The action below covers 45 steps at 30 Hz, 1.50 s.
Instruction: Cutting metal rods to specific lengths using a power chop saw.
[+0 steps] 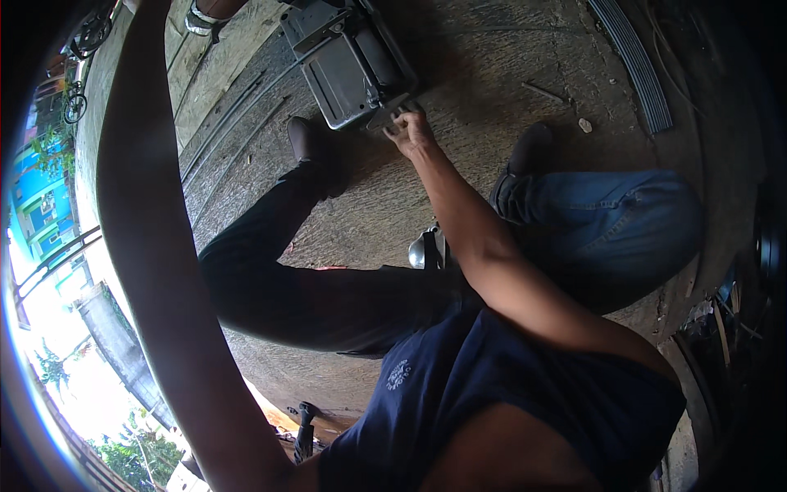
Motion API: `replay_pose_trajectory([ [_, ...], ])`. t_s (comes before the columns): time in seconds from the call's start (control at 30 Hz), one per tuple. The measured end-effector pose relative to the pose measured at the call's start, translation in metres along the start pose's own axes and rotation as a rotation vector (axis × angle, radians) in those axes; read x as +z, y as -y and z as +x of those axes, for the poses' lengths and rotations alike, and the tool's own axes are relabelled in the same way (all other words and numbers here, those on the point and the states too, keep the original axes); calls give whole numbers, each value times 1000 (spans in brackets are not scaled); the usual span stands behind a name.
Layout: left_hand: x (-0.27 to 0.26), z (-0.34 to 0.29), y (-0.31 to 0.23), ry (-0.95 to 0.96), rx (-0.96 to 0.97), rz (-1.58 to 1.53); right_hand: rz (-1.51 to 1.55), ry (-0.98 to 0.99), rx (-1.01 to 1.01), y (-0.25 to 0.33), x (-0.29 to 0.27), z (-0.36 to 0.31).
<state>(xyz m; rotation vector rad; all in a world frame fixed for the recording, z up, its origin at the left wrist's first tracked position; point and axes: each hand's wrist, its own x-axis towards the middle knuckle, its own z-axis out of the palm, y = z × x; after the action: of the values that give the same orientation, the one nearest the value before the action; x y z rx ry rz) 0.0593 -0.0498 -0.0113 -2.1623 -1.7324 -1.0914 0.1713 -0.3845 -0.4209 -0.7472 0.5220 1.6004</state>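
A grey metal machine base [334, 86] with a flat plate and a long screw rod [361, 61] lies on the floor at the top centre. At its near right corner, my right hand [410, 131] has its fingers curled round a small flat metal handle [383, 115] at the end of the rod. The fingers partly hide this handle. My left arm [139, 164] stretches up along the left side, and its hand passes beyond the top edge. Thin metal rods [238, 123] run across the floor left of the machine, one of them reaching up to it.
My legs are spread on the rough floor [369, 221], with shoes [307, 139] near the machine. A ridged grey strip [635, 61] lies at the upper right, near a small stone [584, 125]. Someone's foot [215, 10] shows at the top left. A shiny rounded metal object [423, 250] sits between my legs.
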Motion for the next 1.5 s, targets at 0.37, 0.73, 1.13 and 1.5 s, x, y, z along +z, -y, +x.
replay_pose_trajectory([
  [0.37,-1,-2,0,12,-49,-29,-119,-315,-26,14,7,-2],
  [0.73,9,7,10,-25,-56,18,-49,-219,159,1,6,-8],
  [1.13,10,8,10,-35,-50,39,85,-36,419,1,2,6],
  [1.5,23,19,27,-97,-54,148,180,-185,94,-5,-37,-12],
])
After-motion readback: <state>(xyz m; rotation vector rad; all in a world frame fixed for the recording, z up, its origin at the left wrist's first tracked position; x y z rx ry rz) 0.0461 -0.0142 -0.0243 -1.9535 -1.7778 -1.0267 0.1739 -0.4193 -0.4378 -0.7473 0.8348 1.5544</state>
